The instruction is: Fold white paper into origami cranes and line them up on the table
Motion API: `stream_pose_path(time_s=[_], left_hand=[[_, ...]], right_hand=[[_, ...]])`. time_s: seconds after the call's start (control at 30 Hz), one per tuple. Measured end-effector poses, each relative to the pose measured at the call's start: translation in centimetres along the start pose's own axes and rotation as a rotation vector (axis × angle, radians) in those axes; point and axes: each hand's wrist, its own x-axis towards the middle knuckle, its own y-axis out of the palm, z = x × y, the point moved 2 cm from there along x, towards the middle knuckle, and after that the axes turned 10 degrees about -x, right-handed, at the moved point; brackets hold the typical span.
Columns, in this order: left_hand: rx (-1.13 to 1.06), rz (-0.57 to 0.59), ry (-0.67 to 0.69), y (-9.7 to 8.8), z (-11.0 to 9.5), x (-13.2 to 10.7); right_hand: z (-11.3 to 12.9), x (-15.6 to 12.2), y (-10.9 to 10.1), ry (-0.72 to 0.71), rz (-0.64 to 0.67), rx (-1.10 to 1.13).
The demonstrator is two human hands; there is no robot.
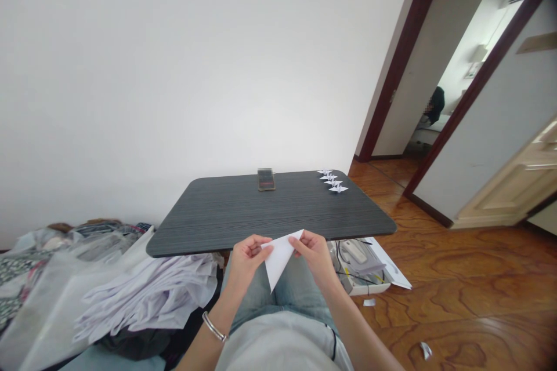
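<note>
A white sheet of paper folded into a triangle hangs between my two hands over my lap, just in front of the table's near edge, with one point facing down. My left hand pinches its upper left corner between thumb and fingers. At the upper right corner, my right hand grips the paper the same way. Several small white folded paper cranes stand in a row at the far right of the dark table.
A phone lies near the table's back edge. Below on the right, a white box holds cables and papers. Piled clothes are on the left. Paper scraps lie on the wooden floor. A person is beyond the doorway.
</note>
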Motion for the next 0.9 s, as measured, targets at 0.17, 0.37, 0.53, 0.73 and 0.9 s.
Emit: stream_pose_path(time_s=[0.17, 0.37, 0.53, 0.73, 0.9], left_hand=[[-0.018, 0.004, -0.016, 0.1, 0.0, -0.1], [-0.028, -0.011, -0.041, 0.2, -0.1, -0.1], [-0.019, -0.01, -0.026, 0.1, -0.1, 0.1], [0.019, -0.022, 0.008, -0.2, -0.5, 0.3], [0.048, -0.033, 0.066, -0.2, -1.2, 0.7]], right_hand=[[0.4, 0.2, -0.4, -0.007, -0.062, 0.054], [0.8, 0.4, -1.1, -0.028, -0.123, 0.039], [0.7, 0.4, -1.0, -0.032, -0.114, 0.033], [-0.3, 0.5, -0.7, 0.0, 0.052, 0.005], [-0.6, 0.6, -0.4, 0.002, 0.214, -0.065]])
